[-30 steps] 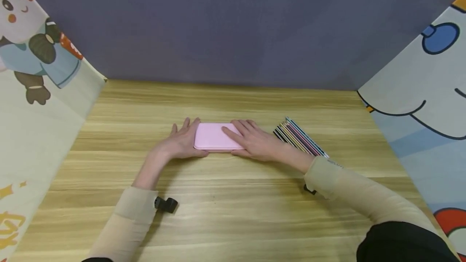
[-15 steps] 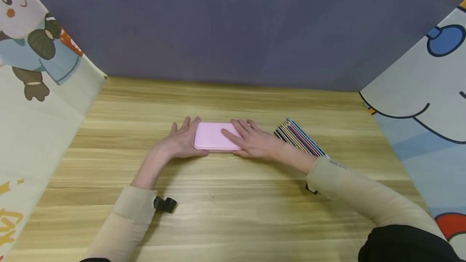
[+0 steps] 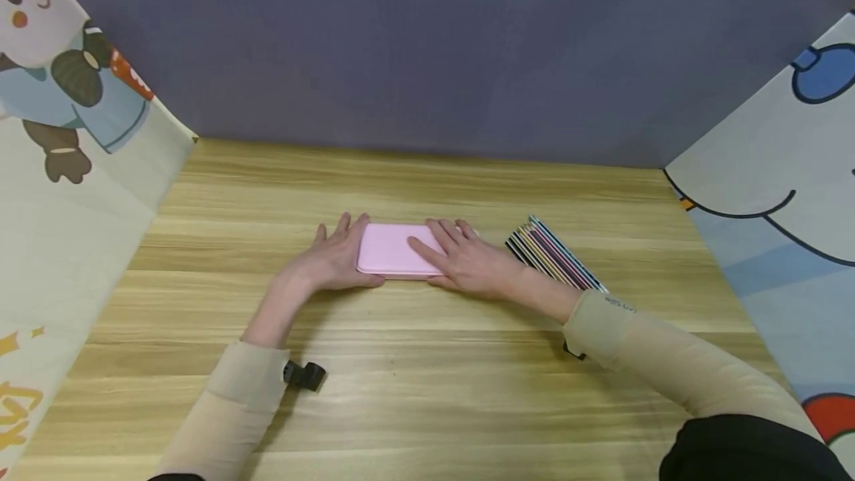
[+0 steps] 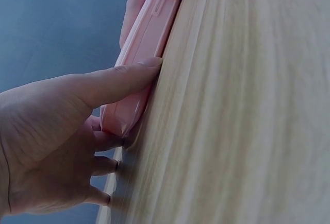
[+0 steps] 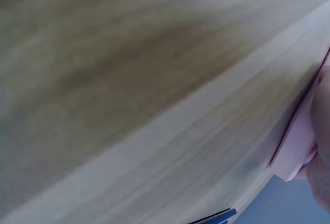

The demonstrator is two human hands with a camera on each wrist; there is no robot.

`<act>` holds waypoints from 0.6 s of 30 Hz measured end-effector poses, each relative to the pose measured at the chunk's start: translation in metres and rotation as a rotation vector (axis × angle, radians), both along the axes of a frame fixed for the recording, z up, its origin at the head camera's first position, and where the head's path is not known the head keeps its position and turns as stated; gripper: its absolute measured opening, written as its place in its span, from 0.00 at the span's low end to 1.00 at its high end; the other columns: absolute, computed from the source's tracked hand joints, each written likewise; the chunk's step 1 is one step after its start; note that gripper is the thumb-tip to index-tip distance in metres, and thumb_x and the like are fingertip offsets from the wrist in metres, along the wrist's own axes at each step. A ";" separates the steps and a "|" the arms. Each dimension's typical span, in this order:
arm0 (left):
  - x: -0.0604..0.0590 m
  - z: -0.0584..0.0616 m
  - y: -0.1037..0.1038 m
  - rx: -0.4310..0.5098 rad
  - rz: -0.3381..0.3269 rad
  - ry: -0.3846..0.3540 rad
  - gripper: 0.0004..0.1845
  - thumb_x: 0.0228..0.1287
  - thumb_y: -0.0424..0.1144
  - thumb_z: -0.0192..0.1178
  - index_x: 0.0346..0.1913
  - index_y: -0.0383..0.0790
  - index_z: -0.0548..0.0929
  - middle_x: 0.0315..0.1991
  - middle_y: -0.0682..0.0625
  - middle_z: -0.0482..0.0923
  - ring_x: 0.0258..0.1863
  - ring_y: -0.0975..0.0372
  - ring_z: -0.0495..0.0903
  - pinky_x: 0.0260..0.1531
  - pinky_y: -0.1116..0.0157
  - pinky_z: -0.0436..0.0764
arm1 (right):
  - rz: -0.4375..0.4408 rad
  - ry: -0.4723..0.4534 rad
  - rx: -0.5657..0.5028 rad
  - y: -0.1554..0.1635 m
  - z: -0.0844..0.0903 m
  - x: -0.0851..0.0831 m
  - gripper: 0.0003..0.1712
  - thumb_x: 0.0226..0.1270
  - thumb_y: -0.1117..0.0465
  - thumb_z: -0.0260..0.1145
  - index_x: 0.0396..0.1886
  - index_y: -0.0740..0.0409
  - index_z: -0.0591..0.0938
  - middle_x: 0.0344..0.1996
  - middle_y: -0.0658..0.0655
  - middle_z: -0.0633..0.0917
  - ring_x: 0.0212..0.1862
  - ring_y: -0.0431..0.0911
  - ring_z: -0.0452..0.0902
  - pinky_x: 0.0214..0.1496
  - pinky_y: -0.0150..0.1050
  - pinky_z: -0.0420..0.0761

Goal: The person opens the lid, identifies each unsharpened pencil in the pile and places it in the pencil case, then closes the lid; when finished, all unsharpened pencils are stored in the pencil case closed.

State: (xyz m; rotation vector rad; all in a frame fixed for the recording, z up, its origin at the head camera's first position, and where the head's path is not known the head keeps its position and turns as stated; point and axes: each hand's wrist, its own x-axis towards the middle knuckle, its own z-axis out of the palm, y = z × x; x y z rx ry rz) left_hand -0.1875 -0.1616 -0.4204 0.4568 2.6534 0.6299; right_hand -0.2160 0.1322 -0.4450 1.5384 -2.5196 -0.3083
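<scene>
A pink, rectangular pencil case [image 3: 395, 249] lies closed and flat on the wooden table, its long side facing me. At its left end is my left hand [image 3: 337, 260], the thumb along the front side and the other fingers spread around the end and behind. In the left wrist view, the left thumb [image 4: 124, 82] presses against the case's side, below a small moulded latch. My right hand [image 3: 470, 262] grips the right end, with a finger stretched over the lid and the thumb low at the front. That end is partly hidden under the hand.
Several coloured pencils [image 3: 557, 251] lie side by side, slanted, right of the case and partly behind my right forearm. A dark panel [image 3: 427, 50] stands at the table's back. Printed cartoon panels flank it left [image 3: 87, 243] and right [image 3: 748, 169].
</scene>
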 end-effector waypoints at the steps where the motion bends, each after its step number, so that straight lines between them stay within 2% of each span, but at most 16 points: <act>1: 0.000 0.000 0.000 -0.004 0.000 0.000 0.64 0.60 0.59 0.70 0.82 0.31 0.40 0.84 0.33 0.41 0.83 0.37 0.36 0.79 0.33 0.35 | 0.007 0.019 -0.006 0.000 0.000 0.000 0.40 0.81 0.37 0.50 0.83 0.50 0.57 0.74 0.73 0.65 0.71 0.65 0.69 0.69 0.64 0.76; 7: 0.001 0.003 0.003 -0.029 0.004 0.002 0.64 0.60 0.60 0.70 0.82 0.32 0.40 0.84 0.34 0.42 0.84 0.38 0.37 0.79 0.33 0.36 | 0.037 0.076 -0.021 0.000 0.000 0.000 0.38 0.80 0.40 0.52 0.81 0.52 0.61 0.71 0.74 0.69 0.67 0.66 0.74 0.65 0.64 0.80; 14: 0.001 0.001 0.003 -0.050 0.016 0.010 0.65 0.59 0.60 0.71 0.83 0.34 0.40 0.84 0.35 0.42 0.84 0.39 0.37 0.80 0.34 0.37 | 0.025 0.006 -0.007 -0.001 0.001 -0.003 0.38 0.80 0.41 0.52 0.81 0.52 0.59 0.72 0.75 0.67 0.70 0.67 0.71 0.67 0.64 0.78; 18: 0.000 0.000 0.003 -0.054 0.020 0.022 0.65 0.58 0.60 0.71 0.83 0.34 0.41 0.84 0.34 0.43 0.84 0.38 0.38 0.79 0.34 0.38 | 0.022 -0.002 -0.005 -0.001 0.002 -0.003 0.38 0.80 0.41 0.52 0.81 0.52 0.59 0.72 0.74 0.67 0.70 0.66 0.71 0.67 0.64 0.79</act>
